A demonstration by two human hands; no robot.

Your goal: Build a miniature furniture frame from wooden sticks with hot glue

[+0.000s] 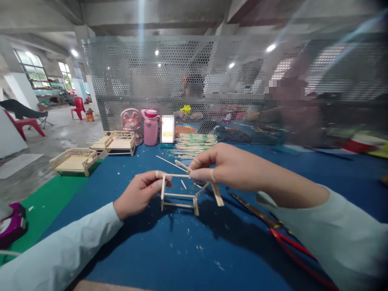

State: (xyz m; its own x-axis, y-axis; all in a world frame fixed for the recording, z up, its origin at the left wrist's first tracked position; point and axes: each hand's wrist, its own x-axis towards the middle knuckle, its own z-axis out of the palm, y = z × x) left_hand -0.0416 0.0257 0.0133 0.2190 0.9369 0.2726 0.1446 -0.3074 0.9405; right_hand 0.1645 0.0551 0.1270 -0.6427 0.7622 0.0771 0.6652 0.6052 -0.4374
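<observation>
Frame of sticks (178,195) pinched by left hand (140,190), thin stick (182,165) pinched by right hand (227,166), upright phone screen (167,127) blurred past reading

A pink bottle (150,130) stands just beside a phone (167,130) (upright and lit).

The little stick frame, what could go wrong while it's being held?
The stick frame has thin bars, which might snap if the left hand squeezes hard. The loose stick in the right hand could bump it crooked. The right sleeve might snag the red-handled cutters nearby.
</observation>
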